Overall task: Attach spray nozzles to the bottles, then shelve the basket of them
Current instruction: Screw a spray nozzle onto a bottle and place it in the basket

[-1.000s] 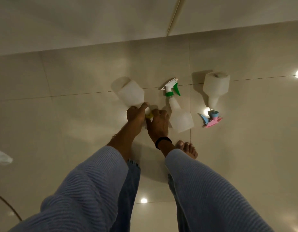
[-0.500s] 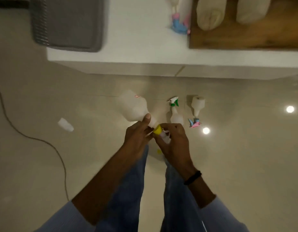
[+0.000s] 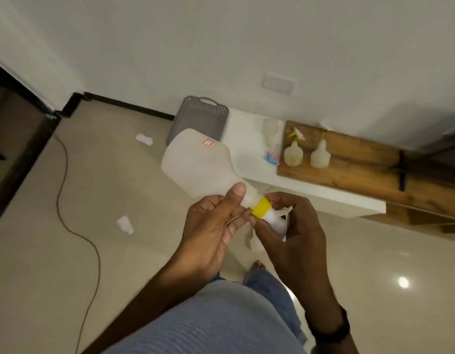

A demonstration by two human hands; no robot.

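I see the left hand (image 3: 211,226) closed around the neck of the bottle (image 3: 201,167), thumb pressed on its shoulder; the right hand (image 3: 293,226) curls around the white nozzle (image 3: 277,218), fingertips at its yellow collar (image 3: 261,206). The bottle tilts base-up toward the wall. Open floor (image 3: 68,251) lies left, crossed by a cable (image 3: 65,175). The grey basket (image 3: 199,118) on the white ledge (image 3: 247,139) looks empty; three bottles stand beside it.

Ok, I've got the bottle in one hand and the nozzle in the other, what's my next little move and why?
Probably keep twisting the yellow collar with the right hand; the left hand steadies the bottle by its neck. The collar sits on the neck, but whether it is tight cannot be told.
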